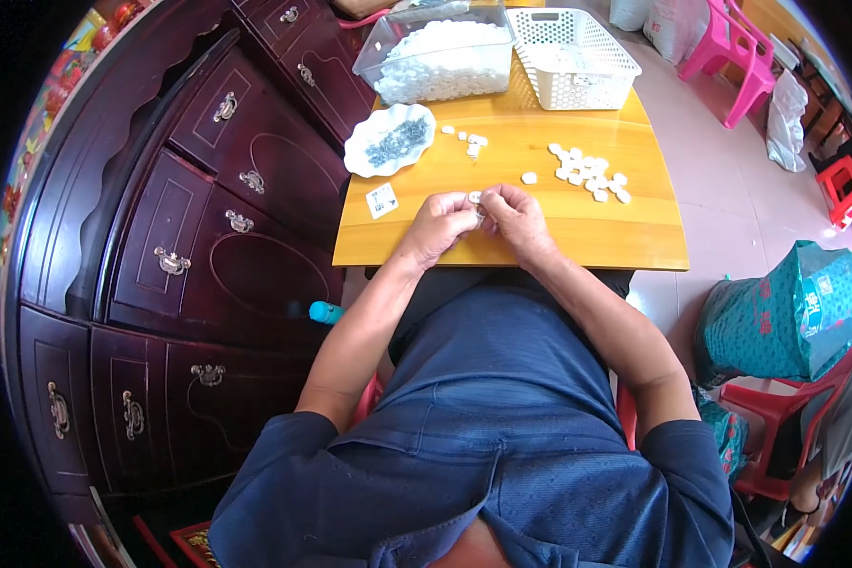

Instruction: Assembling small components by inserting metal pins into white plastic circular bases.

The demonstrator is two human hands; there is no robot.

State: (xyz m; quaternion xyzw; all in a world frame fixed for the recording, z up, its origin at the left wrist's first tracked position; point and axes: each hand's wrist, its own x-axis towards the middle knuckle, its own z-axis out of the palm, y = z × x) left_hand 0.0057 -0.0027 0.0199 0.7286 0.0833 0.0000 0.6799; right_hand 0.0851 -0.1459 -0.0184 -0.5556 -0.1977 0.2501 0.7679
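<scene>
Over the near edge of the wooden table [502, 248], my left hand [434, 229] and my right hand [523, 223] meet fingertip to fingertip. Both are closed in a pinch on one small white piece [475, 198], mostly covered by the fingers. Its exact kind is too small to make out. A single white piece [528, 178] lies just beyond my right hand. Further right, a loose group of rounded white pieces [592, 172] is spread out, and a few small white pieces [473, 144] lie ahead of my hands.
A scalloped white dish [358, 156] with small dark, glassy-looking parts stands at left, near a white square card [381, 201]. At the back are a clear bin [369, 68] heaped with white pieces and a white perforated basket [592, 92]. Dark drawers [199, 237] flank the left; a teal bag [767, 308] stands right.
</scene>
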